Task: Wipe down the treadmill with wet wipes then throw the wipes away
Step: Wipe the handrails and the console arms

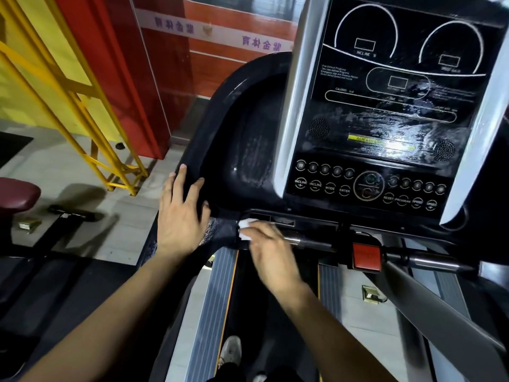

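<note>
The right hand (271, 250) presses a white wet wipe (246, 229) against the treadmill's (248, 139) lower console edge; its grip looks like a fingertip pinch, though motion blur hides the details. Just left of that grip, the left hand (181, 213) rests flat, fingers spread, on the black tray rim (198, 150). Right of the grip sits a red stop button (366, 256) on the handlebar (311, 242); above it, the smeared control panel (385, 106).

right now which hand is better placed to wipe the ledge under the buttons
Right. The right hand already presses the wet wipe on that ledge, while the left hand holds no wipe and rests on the tray rim.
</note>
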Demonstrator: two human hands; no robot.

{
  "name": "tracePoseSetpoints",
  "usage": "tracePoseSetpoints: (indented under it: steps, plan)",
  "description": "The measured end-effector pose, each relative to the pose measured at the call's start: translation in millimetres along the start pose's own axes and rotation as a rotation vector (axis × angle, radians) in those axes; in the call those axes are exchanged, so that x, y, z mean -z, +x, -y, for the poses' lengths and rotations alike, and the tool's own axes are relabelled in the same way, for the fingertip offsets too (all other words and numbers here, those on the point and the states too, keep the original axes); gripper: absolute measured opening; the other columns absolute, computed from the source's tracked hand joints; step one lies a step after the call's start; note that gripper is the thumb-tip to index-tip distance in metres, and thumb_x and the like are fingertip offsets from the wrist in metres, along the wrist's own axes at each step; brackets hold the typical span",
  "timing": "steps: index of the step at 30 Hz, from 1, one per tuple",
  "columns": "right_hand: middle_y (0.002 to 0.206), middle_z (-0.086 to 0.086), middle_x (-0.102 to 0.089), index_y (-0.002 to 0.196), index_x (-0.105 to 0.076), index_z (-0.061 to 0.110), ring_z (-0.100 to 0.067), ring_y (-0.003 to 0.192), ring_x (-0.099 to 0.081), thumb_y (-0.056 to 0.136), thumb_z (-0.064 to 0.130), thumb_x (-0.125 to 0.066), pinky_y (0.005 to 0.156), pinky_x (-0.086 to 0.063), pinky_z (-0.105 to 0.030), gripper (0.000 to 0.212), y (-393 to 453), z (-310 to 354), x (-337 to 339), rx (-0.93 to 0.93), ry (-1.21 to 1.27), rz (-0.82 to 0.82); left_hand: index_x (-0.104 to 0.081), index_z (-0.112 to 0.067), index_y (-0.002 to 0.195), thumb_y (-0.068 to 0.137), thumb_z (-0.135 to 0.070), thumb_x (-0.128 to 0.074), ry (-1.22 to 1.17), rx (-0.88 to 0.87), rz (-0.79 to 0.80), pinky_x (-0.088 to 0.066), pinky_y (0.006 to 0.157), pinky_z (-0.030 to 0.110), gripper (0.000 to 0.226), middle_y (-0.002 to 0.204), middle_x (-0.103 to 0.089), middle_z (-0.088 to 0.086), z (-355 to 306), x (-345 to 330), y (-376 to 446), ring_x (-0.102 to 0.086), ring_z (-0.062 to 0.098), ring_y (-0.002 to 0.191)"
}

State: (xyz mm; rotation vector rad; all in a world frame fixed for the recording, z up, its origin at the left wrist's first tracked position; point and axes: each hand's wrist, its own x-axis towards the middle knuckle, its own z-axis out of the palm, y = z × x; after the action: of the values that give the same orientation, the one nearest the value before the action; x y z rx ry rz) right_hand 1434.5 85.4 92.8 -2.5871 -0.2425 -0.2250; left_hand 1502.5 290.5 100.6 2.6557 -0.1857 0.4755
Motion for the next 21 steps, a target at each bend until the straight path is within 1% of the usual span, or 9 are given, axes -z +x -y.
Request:
tracePoseSetpoints:
  steps: [2, 4, 7, 8, 12, 14, 17, 19, 21]
  plan:
    - [0.121, 0.007, -0.064, 0.112, -0.072, 0.02, -0.019, 0.112, -0.058, 0.086, 0.002, -0.06, 0.091, -0.054, -0.036, 0.034, 3, 10, -8, 0.032, 0.022, 0.022, -0.046, -0.014, 0.147, 0.097, -0.013, -0.056, -0.044, 0.009, 0.011, -0.018, 0.124, 0.048, 0.051, 0.166, -0.02, 0.014, 2, 4, 2, -0.015, 0.036, 0.153]
    - [0.12, 0.007, -0.064, 0.113, -0.072, 0.021, -0.02, 0.11, -0.059, 0.086, 0.003, -0.059, 0.09, -0.054, -0.038, 0.035, 4, 8, -5, 0.02, 0.06, 0.007, -0.043, -0.014, 0.149, 0.096, -0.008, -0.055, -0.063, 0.024, 0.03, -0.02, 0.124, 0.048, 0.055, 0.166, -0.021, 0.013, 4, 7, 1, -0.015, 0.034, 0.153]
    - [0.121, 0.01, -0.064, 0.116, -0.071, 0.023, -0.018, 0.106, -0.063, 0.089, 0.001, -0.058, 0.094, -0.052, -0.033, 0.037, 13, 4, 3, -0.093, 0.21, -0.142, -0.042, -0.014, 0.15, 0.097, -0.007, -0.053, -0.06, 0.048, 0.032, -0.022, 0.124, 0.048, 0.055, 0.165, -0.023, 0.013, 2, 10, -9, -0.017, 0.033, 0.153]
    - [0.122, 0.011, -0.064, 0.117, -0.071, 0.023, -0.016, 0.107, -0.063, 0.089, 0.0, -0.058, 0.096, -0.051, -0.031, 0.038, 20, 9, 2, -0.096, 0.231, -0.181, -0.043, -0.014, 0.149, 0.097, -0.006, -0.053, -0.063, 0.055, 0.028, -0.022, 0.124, 0.048, 0.054, 0.164, -0.024, 0.014, 0, 10, -14, -0.017, 0.033, 0.153]
    - [0.128, 0.003, -0.065, 0.117, -0.073, 0.017, -0.015, 0.119, -0.06, 0.087, -0.004, -0.059, 0.104, -0.047, -0.03, 0.039, 32, 29, -21, 0.003, 0.264, -0.084, -0.044, -0.013, 0.149, 0.095, -0.003, -0.055, -0.078, 0.062, 0.035, -0.023, 0.123, 0.05, 0.055, 0.164, -0.026, 0.014, -1, 8, -25, -0.016, 0.033, 0.153]
    - [0.125, 0.001, -0.066, 0.113, -0.075, 0.015, -0.015, 0.119, -0.06, 0.084, -0.005, -0.063, 0.102, -0.049, -0.03, 0.037, 20, 25, -28, 0.089, 0.208, -0.072, -0.044, -0.013, 0.148, 0.094, -0.003, -0.055, -0.085, 0.064, 0.039, -0.025, 0.122, 0.051, 0.056, 0.164, -0.026, 0.014, 0, 6, -25, -0.016, 0.033, 0.153]
    - [0.12, 0.004, -0.068, 0.109, -0.074, 0.018, -0.018, 0.114, -0.06, 0.081, -0.002, -0.07, 0.089, -0.056, -0.032, 0.035, 5, 12, -23, 0.216, 0.045, -0.018, -0.045, -0.012, 0.147, 0.094, -0.002, -0.055, -0.059, 0.06, 0.027, -0.024, 0.122, 0.051, 0.055, 0.164, -0.025, 0.016, -2, 3, -25, -0.018, 0.035, 0.153]
    - [0.118, 0.007, -0.067, 0.107, -0.073, 0.021, -0.018, 0.11, -0.059, 0.082, 0.002, -0.069, 0.082, -0.058, -0.032, 0.032, 3, 4, -18, 0.203, -0.04, 0.001, -0.045, -0.013, 0.147, 0.092, -0.002, -0.055, -0.037, 0.071, 0.017, -0.022, 0.123, 0.051, 0.057, 0.163, -0.025, 0.018, -7, 2, -26, -0.019, 0.037, 0.152]
    - [0.112, 0.006, -0.066, 0.101, -0.072, 0.019, -0.017, 0.107, -0.057, 0.083, 0.007, -0.065, 0.082, -0.056, -0.032, 0.022, 3, -5, -13, 0.187, -0.082, 0.008, -0.045, -0.012, 0.147, 0.089, -0.002, -0.057, -0.014, 0.085, 0.009, -0.02, 0.123, 0.052, 0.06, 0.162, -0.026, 0.02, -15, 1, -26, -0.02, 0.039, 0.151]
